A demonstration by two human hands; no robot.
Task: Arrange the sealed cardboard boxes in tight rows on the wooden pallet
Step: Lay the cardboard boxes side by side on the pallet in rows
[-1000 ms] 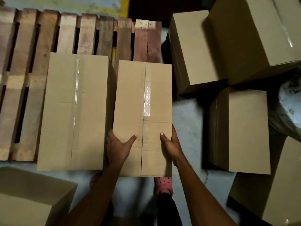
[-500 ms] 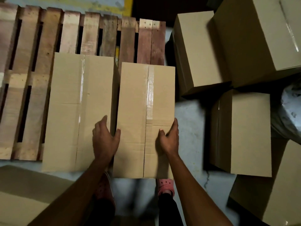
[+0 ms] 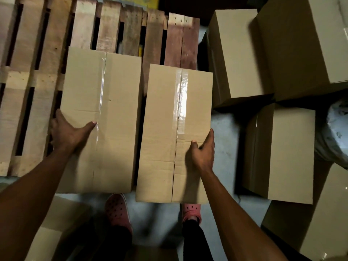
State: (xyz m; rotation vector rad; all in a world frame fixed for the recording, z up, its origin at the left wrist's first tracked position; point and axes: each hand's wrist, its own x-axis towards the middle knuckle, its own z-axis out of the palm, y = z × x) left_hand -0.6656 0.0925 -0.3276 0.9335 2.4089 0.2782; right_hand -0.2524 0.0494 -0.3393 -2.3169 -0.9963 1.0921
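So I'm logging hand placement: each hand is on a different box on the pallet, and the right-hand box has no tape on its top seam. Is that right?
Not quite. The head view shows clear tape along the top seam of the right box. The rest holds: left hand on the left box, right hand on the right one, both on the pallet.
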